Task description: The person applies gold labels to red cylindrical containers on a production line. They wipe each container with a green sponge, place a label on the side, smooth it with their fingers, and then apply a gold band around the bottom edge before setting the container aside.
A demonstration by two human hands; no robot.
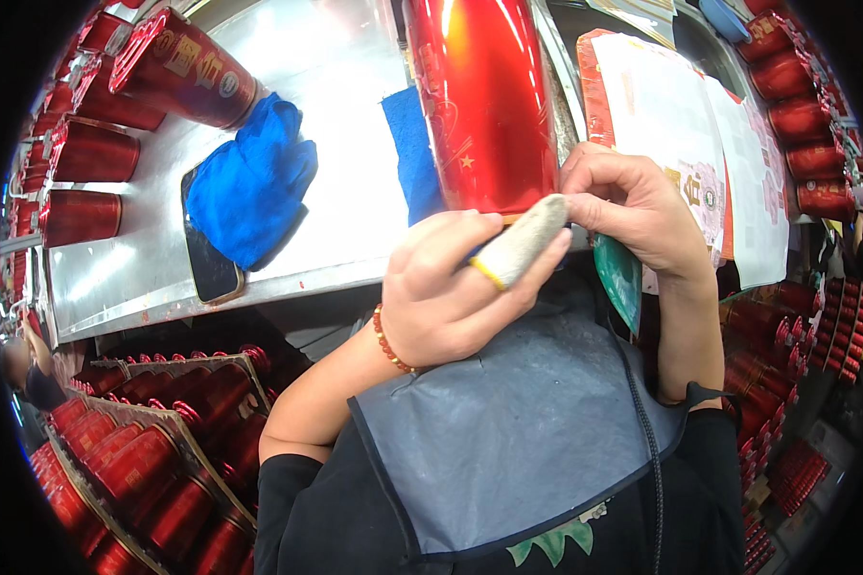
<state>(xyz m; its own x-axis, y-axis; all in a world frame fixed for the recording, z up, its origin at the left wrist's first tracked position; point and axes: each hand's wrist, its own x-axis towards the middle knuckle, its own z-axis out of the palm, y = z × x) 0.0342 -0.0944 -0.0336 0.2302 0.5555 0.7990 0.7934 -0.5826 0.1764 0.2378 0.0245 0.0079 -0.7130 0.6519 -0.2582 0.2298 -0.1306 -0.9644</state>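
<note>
Bent toward each other, the thumb and forefinger of the right hand (638,206) sit at the lower right edge of the red container (489,105); whether they pinch anything cannot be told. Left hand (465,283) fingers, half-curled, one in a pale finger sleeve (527,244), meet its near end, hold unclear. The container runs to the upper centre, beyond both hands. Edge handling seems underway; the next move likely calls for light, steady fingertips.
</note>
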